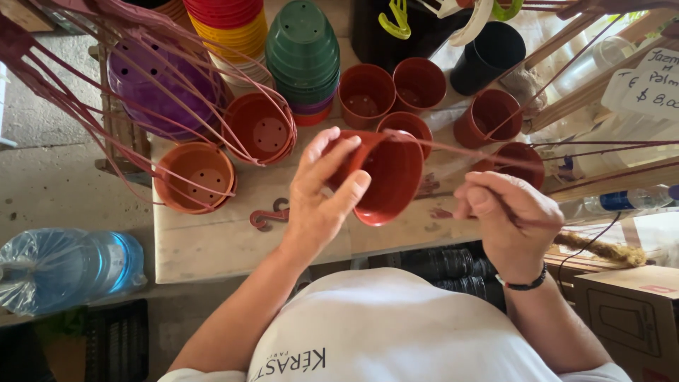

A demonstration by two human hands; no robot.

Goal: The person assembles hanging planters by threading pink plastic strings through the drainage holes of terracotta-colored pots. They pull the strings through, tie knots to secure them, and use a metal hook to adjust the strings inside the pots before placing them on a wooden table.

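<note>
The left hand grips a terracotta plastic pot tilted above the counter, mouth facing the person, while the right hand, closed, pinches a thin reddish hanger strand running leftward to the pot's rim.

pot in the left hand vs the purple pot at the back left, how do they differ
The held pot is terracotta-coloured and smaller; the purple pot is larger. The held pot is lifted and tilted in the left hand; the purple pot hangs among thin hanger strands. Both are round plastic pots.
</note>
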